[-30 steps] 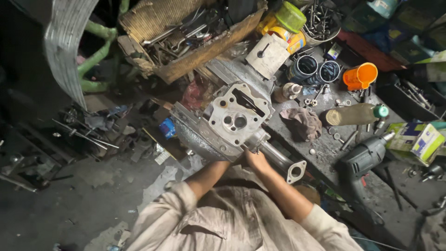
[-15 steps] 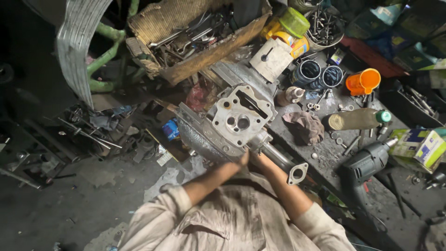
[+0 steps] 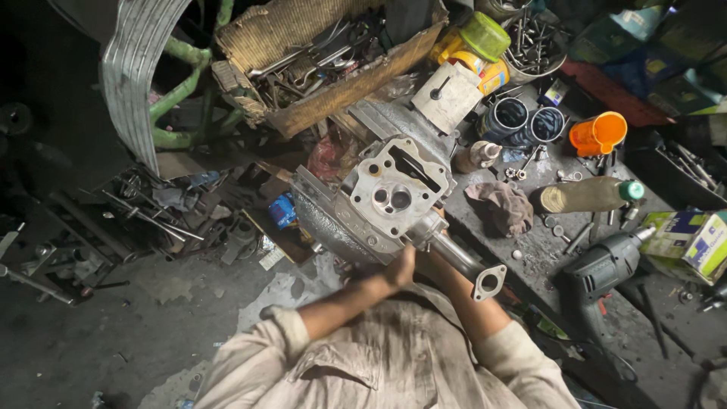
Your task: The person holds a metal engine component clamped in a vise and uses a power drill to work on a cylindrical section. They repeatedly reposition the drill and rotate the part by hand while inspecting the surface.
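Dark and oily, the workbench point(image 3: 545, 250) is crowded with tools, and the big grey engine block point(image 3: 379, 201) sits at its near left edge, partly hanging over the dirty floor point(image 3: 113, 341). Both hands press on the block's near side beside its pipe with the flat flange point(image 3: 477, 271): the left hand point(image 3: 397, 269) has its fingers wrapped on the metal, while the right hand point(image 3: 432, 254) is mostly hidden, so I cannot tell how its fingers sit. I think a firm, steady hold matters most here, keeping the heavy block from tipping off that edge and away from the brown rag point(image 3: 501, 208) and the drill point(image 3: 606, 269) lying near it.
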Tool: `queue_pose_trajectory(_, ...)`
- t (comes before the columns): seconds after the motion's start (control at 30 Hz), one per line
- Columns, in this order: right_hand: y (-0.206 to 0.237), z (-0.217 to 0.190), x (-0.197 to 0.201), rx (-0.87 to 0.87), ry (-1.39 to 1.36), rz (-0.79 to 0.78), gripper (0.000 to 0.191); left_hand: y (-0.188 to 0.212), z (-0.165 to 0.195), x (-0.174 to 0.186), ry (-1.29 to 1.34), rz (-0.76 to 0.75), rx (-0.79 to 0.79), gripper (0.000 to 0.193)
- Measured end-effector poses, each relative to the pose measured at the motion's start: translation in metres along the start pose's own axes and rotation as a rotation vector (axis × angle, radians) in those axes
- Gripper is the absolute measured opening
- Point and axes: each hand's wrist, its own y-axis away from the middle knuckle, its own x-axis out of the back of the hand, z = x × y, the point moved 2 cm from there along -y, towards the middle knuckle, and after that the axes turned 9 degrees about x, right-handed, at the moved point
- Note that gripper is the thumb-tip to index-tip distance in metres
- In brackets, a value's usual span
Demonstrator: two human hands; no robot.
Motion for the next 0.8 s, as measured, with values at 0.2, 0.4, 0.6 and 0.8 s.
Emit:
queue_pose_trajectory(0.2,0.025,0.018,-0.006,-0.136,0.257,-0.044,0.053,-0.003,0.006,-0.045,-0.064,-0.059,0.012,0.032)
queue_pose_trajectory(0.4,0.001,0.011,-0.005,0.009,0.126,-0.050,0.052,0.005,0.003,-0.010,0.050,-0.048,0.050,0.032)
queue_pose_trajectory(0.6,0.011,0.012,-0.005,0.002,0.173,-0.040,0.051,0.003,0.000,-0.024,0.017,-0.039,0.063,0.032)
queue_pose_trajectory(0.8,0.008,0.009,-0.011,-0.013,0.196,-0.044,0.051,0.000,0.001,-0.038,0.010,-0.061,0.087,0.033)
